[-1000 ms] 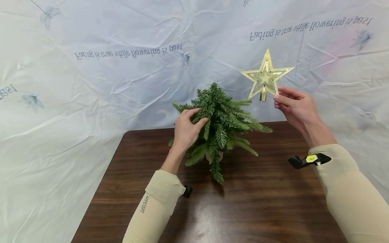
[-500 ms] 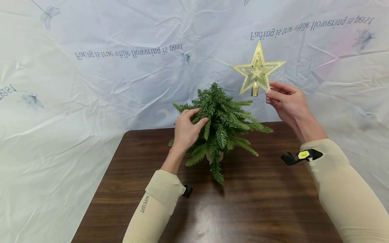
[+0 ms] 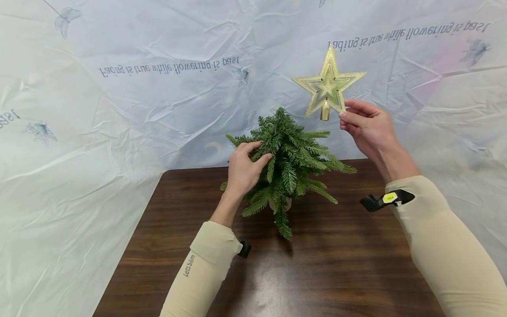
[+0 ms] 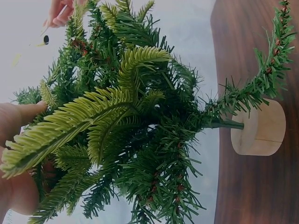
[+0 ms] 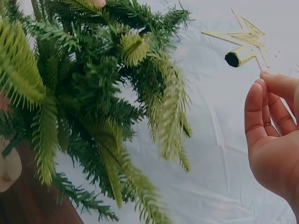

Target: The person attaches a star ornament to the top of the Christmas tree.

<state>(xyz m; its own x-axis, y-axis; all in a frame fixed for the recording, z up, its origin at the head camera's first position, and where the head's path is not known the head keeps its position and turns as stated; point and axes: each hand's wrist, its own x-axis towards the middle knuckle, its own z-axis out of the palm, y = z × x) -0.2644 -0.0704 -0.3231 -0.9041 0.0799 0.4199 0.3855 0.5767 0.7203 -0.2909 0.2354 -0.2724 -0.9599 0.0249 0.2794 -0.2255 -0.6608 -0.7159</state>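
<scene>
A small green artificial Christmas tree point(image 3: 289, 154) stands upright on the table, its round wooden base point(image 4: 261, 128) plain in the left wrist view. My left hand point(image 3: 243, 168) holds the tree's upper left side, thumb and fingers around the branches; some fingertips are hidden in the needles. Up to the right of the treetop, my right hand point(image 3: 371, 128) pinches a gold star tree topper point(image 3: 328, 87) by its lower right point. The star is upright and apart from the tree. Its hollow socket point(image 5: 232, 59) points down, with the dark opening visible in the right wrist view.
Beneath the tree is a dark brown wooden table point(image 3: 325, 264) with a rounded back left corner. A pale wrinkled sheet point(image 3: 174, 110) with printed lettering hangs behind it. Black wrist mounts point(image 3: 386, 200) sit at both beige sleeves.
My right hand has carried the star left and upward, closer to the treetop, slowing over the last half second. The left hand and the tree keep their places.
</scene>
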